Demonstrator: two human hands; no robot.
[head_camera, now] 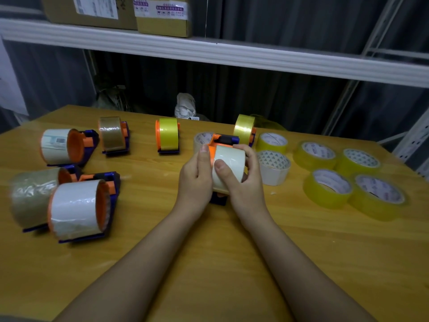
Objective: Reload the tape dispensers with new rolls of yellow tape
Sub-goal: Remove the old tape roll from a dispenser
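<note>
Both my hands hold an orange-and-purple tape dispenser (221, 140) at the middle of the wooden table (209, 263). A pale, nearly used roll (228, 167) sits on it. My left hand (197, 175) grips the dispenser's left side. My right hand (241, 180) wraps around the pale roll, thumb pressed on its face. Two dispensers with yellow tape stand behind, one (167, 135) at centre and one (245, 129) to the right. Several new yellow rolls (329, 189) lie flat at the right.
Several dispensers with whitish or brownish rolls (79, 208) stand at the left. An empty white core (274, 167) and a yellow roll (272, 142) lie just right of my hands. A white shelf (209, 52) with cardboard boxes (162, 16) runs overhead behind the table.
</note>
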